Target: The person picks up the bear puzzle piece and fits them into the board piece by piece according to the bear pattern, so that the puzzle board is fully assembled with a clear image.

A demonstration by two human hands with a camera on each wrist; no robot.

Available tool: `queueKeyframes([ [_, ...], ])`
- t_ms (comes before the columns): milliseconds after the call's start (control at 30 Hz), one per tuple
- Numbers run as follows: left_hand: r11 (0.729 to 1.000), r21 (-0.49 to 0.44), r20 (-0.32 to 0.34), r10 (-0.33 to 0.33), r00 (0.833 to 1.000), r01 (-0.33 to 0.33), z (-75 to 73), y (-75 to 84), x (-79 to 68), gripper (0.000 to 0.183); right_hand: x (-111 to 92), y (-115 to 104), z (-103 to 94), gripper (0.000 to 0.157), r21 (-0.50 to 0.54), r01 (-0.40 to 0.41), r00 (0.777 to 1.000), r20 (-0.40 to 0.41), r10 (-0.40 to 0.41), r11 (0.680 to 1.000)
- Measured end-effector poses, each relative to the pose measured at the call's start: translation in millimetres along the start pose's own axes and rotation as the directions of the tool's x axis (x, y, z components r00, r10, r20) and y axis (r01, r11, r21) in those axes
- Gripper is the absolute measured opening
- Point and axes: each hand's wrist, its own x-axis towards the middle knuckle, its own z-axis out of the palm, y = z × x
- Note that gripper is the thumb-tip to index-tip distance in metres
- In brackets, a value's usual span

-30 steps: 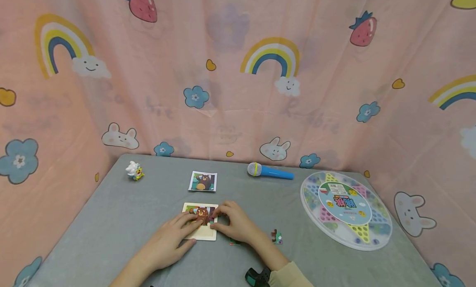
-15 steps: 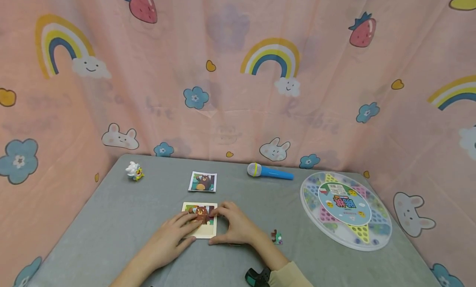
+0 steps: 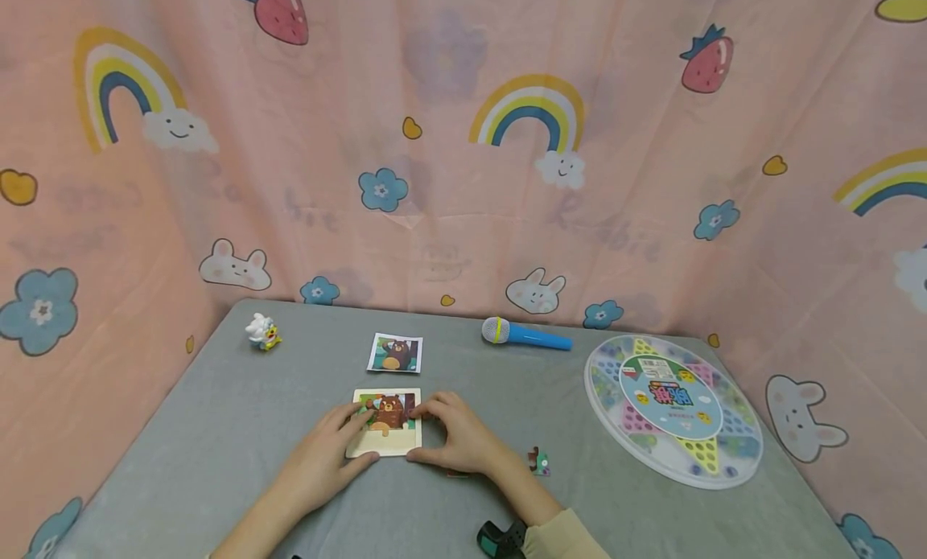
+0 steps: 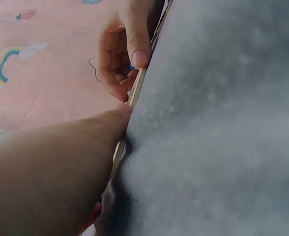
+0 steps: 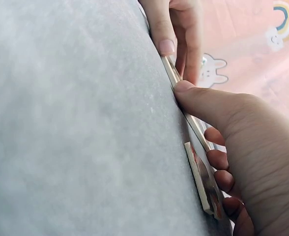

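Observation:
A jigsaw puzzle board (image 3: 400, 443) with a pale wooden frame lies flat on the grey cloth. A brown bear picture fills its upper part; the lower strip is bare wood. My left hand (image 3: 319, 458) holds its left side, fingertips over the picture and thumb by the near edge. Opposite, my right hand (image 3: 465, 437) grips the right side, its fingers bent at the edge and its thumb at the near corner. Under the right hand lies a loose puzzle piece (image 5: 201, 182), mostly hidden in the head view. Another puzzle piece (image 3: 539, 461) rests beyond the right wrist.
A bear picture card (image 3: 395, 355) lies behind the board. Farther back are a small white-and-yellow figurine (image 3: 262, 332) and a blue toy microphone (image 3: 536, 335). A round Chinese checkers board (image 3: 604, 414) takes up the right side. A pink patterned curtain (image 3: 449, 229) hangs behind the table.
The puzzle board has slid slightly away from me and turned a little. My left fingers have drawn back left off the bear, and my right thumb has moved down to the near corner.

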Motion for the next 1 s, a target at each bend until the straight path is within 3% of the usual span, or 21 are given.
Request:
queueKeyframes([
  [267, 0.999, -0.025, 0.04, -0.025, 0.999, 0.026, -2.4, -6.9, -2.0, 0.065, 0.1, 0.7, -0.4, 0.048, 0.021, 0.01, 1.0, -0.001, -0.01, 1.0],
  [533, 0.998, -0.033, 0.075, -0.059, 0.995, 0.062, -2.6, -9.9, 0.5, 0.07, -3.1, 0.0, -25.3, 0.053, 0.192, -0.033, 0.997, -0.055, 0.045, 0.981],
  [767, 0.997, -0.041, 0.059, -0.067, 0.996, 0.07, -2.0, -11.6, 1.4, 0.075, -14.7, 1.3, -52.3, 0.048, 0.15, -0.083, 0.985, -0.139, 0.104, 0.985],
  [1000, 0.998, -0.042, 0.027, -0.037, 0.999, 0.038, -2.6, -11.7, -0.6, 0.075, -40.5, 3.2, -62.9, 0.05, 0.053, -0.121, 0.984, -0.125, 0.126, 0.991],
])
